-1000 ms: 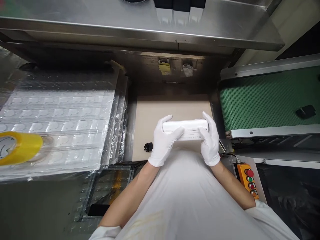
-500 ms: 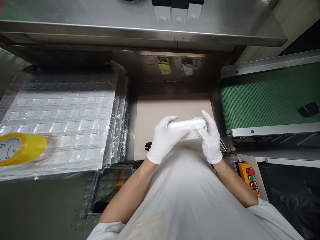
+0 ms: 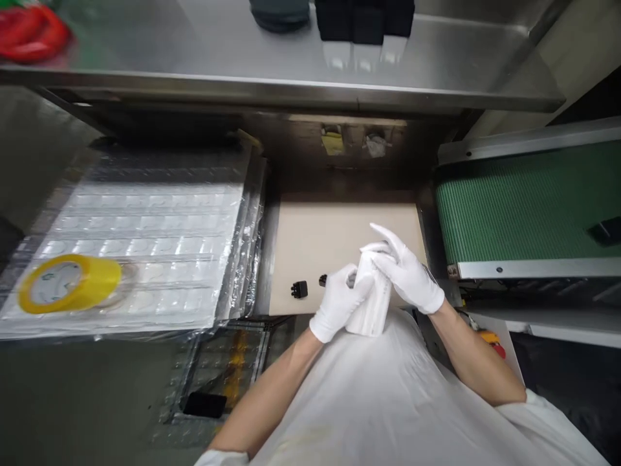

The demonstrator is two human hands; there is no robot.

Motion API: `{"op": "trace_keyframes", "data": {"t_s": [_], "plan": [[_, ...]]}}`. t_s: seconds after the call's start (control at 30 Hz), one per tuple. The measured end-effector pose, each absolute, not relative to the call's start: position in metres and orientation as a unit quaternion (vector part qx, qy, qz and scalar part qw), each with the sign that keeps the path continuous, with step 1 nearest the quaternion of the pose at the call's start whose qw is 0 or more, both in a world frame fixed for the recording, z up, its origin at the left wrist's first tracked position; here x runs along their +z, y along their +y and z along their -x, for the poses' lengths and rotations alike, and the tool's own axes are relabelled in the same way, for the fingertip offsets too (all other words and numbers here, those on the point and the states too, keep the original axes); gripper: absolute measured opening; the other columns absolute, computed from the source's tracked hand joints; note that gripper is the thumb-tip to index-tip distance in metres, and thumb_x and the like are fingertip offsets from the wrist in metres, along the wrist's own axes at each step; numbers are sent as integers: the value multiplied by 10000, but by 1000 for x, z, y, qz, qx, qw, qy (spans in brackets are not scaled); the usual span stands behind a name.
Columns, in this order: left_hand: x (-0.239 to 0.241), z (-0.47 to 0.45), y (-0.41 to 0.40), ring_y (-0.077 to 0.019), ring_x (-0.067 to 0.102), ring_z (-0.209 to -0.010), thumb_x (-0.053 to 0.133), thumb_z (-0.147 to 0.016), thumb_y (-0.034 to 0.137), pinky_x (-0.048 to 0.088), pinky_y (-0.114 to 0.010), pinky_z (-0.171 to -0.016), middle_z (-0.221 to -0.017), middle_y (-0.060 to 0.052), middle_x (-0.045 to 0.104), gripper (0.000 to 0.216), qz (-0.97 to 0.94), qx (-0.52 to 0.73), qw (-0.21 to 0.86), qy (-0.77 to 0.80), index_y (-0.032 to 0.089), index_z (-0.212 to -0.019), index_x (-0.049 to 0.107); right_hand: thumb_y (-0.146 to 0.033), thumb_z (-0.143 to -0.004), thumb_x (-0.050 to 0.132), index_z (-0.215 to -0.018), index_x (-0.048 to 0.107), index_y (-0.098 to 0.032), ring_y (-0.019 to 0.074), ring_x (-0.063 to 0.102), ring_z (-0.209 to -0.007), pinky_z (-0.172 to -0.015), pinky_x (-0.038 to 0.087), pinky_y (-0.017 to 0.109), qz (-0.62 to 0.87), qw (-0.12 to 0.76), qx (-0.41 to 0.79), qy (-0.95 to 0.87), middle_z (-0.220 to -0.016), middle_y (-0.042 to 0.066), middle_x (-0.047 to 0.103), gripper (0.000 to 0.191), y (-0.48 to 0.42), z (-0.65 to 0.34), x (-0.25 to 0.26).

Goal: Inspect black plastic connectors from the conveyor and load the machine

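Observation:
Both of my white-gloved hands hold a long white box (image 3: 369, 307), which stands almost on end just above the front edge of a beige board (image 3: 339, 239). My left hand (image 3: 340, 302) grips its lower left side. My right hand (image 3: 405, 270) wraps over its top end, with the fingers spread. The box's far side is hidden by my gloves. Two small black connector-like pieces (image 3: 299, 289) lie on the board to the left of my hands, and the nearer one is closest to my left hand.
Left of the board is a plastic-wrapped stack of clear moulded trays (image 3: 145, 259), with a roll of yellow tape (image 3: 70, 283) on top. A green conveyor belt (image 3: 528, 200) runs to the right. A steel shelf (image 3: 291, 90) overhangs the back.
The white box has swung from lying crosswise to nearly upright, and my hands have turned with it. A second black piece now shows on the board.

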State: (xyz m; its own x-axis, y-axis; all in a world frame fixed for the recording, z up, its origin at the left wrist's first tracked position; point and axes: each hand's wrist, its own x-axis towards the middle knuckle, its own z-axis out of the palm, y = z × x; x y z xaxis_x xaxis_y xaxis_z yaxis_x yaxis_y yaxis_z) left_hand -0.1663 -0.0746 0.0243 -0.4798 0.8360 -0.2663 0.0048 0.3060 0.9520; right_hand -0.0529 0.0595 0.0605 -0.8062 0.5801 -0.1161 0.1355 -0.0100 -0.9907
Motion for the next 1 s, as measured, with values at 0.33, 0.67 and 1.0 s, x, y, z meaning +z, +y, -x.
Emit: {"op": "trace_keyframes", "data": {"t_s": [0.33,0.67,1.0], "plan": [[0,143,-67,-237,643,-933,835,-786,647,498,-364,-854,-1025,-103,694,581,-106,645,533,537,145,-1024,664,-483,-933,641,-1548,489,-231,282,664,-1272,-1097,521,460,359,130,635,-671,-1412,123,679,681,75,69,20],[174,356,-52,-189,642,-831,868,-753,614,478,-253,-662,-992,-64,740,558,-327,562,167,741,139,-995,705,-657,-889,692,-1443,549,-201,243,741,-948,-906,580,442,360,154,672,-629,-1417,175,667,731,99,44,23],[264,565,26,-95,633,-797,698,-1024,308,468,-191,-721,-893,23,751,402,-376,292,222,851,2,-1283,663,-662,-859,693,-1379,622,-167,236,739,-873,-833,566,392,498,134,656,-552,-1204,141,746,721,36,-28,-23]]}}
